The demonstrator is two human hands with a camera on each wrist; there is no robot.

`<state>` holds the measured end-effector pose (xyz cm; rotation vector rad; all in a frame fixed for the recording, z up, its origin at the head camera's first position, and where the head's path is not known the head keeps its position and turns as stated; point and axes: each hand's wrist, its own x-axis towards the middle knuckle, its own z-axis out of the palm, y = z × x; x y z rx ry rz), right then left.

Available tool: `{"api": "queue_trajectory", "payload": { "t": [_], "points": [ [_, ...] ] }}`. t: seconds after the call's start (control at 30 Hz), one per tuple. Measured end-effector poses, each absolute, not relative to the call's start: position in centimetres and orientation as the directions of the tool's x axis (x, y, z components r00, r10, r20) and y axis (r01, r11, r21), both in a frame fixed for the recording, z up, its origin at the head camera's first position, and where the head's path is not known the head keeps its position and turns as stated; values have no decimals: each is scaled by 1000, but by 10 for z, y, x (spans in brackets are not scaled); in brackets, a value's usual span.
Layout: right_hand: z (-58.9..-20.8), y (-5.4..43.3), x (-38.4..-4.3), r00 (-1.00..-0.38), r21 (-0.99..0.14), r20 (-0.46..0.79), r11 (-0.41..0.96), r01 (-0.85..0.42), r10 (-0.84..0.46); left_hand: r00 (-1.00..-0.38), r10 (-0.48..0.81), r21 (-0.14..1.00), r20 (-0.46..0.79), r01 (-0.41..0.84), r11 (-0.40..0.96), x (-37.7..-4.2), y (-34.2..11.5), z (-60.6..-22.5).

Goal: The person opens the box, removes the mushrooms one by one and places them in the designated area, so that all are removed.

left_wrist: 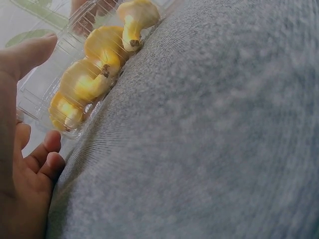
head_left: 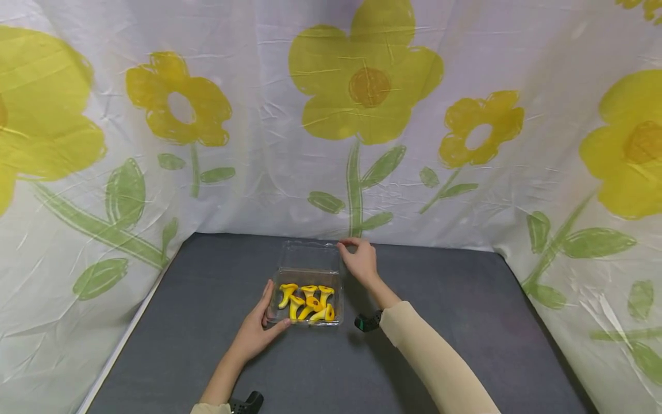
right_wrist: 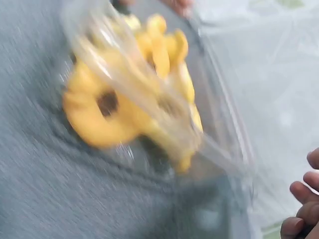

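A clear plastic clamshell container lies on the dark tabletop with its lid raised at the far side. Inside are several yellow trumpet-shaped mushrooms, with pale stems. My left hand holds the container at its near left corner, thumb along the front and fingers at the left side. At the lid's far right corner, my right hand pinches the edge between thumb and fingers. The right wrist view is blurred; there the mushrooms show partly through clear plastic.
The dark grey table extends on both sides of the container. Behind it hangs a white curtain printed with yellow flowers, which also closes in the left and right sides. A black device is strapped at my right wrist.
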<state>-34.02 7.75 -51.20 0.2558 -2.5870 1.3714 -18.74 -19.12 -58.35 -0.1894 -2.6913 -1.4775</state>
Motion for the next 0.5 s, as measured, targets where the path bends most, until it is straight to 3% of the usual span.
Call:
{"api": "queue_trajectory", "payload": {
  "t": [0.5],
  "points": [
    [-515, 85, -274, -894, -802, 390, 395, -448, -222, -989, 77, 838, 122, 145, 526, -188, -191, -583]
  ]
}}
